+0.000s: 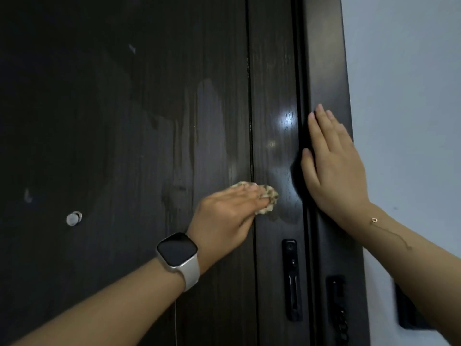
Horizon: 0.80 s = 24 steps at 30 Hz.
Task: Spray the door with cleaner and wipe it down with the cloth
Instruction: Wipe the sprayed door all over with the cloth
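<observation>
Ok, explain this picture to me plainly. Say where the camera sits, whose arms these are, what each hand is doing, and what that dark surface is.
There is no machine here. The single picture comes from a wide-angle camera worn on a person's head, looking forward and down, so the two arms reaching in from the bottom are that person's own.

The dark wood-grain surface is a door, with wet streaks running down it where cleaner seems to have been sprayed.

The left hand, with a smartwatch on its wrist, presses a small crumpled cloth against the door with flat fingers, wiping.

The right hand holds nothing; it rests flat and open on the door frame, probably for balance. Its wrist wears a thin bracelet.

Below the cloth is a black lock panel. A pale wall stands on the right. No spray bottle is in view.
</observation>
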Available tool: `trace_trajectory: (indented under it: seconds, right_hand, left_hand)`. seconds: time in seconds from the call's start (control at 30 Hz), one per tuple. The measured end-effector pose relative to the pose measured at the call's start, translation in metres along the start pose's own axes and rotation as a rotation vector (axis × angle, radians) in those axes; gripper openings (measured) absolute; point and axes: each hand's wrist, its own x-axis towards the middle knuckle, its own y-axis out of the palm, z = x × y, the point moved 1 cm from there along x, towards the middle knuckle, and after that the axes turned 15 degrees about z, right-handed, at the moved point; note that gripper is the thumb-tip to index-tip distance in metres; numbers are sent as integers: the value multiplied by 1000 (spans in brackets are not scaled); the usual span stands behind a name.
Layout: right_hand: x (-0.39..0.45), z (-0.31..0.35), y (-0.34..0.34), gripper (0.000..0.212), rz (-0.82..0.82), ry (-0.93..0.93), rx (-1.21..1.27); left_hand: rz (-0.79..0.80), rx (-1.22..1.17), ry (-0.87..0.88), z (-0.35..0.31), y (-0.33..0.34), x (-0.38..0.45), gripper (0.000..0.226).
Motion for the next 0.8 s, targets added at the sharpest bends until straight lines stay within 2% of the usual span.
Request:
trace_trajectory:
  seconds: [0.1, 0.23, 0.37, 0.47, 0.67, 0.73, 0.8]
  right_hand:
    - [-13, 16, 7, 57, 37, -76, 5]
    - [-27, 26, 21, 55, 81, -89, -34]
    - [-28, 25, 18, 53, 61, -83, 28]
    - [-29, 25, 21, 51, 55, -109, -6]
    - [-30, 27, 23, 51, 81, -164, -56]
    - [-30, 31, 22, 52, 131, -225, -80]
    - [-32, 36, 23, 53, 179, -246, -73]
  left_hand:
    - [30, 17, -15, 18, -18, 17, 35]
    - [-160, -93, -242, 62, -60, 86, 28]
    - [-250, -15, -319, 80, -79, 125, 25]
    - [-237, 5, -272, 71, -64, 103, 26]
    - [-16, 5, 19, 19, -12, -16, 33]
    - [40, -5, 86, 21, -16, -22, 32]
    - [-10, -3, 41, 43, -35, 1, 29]
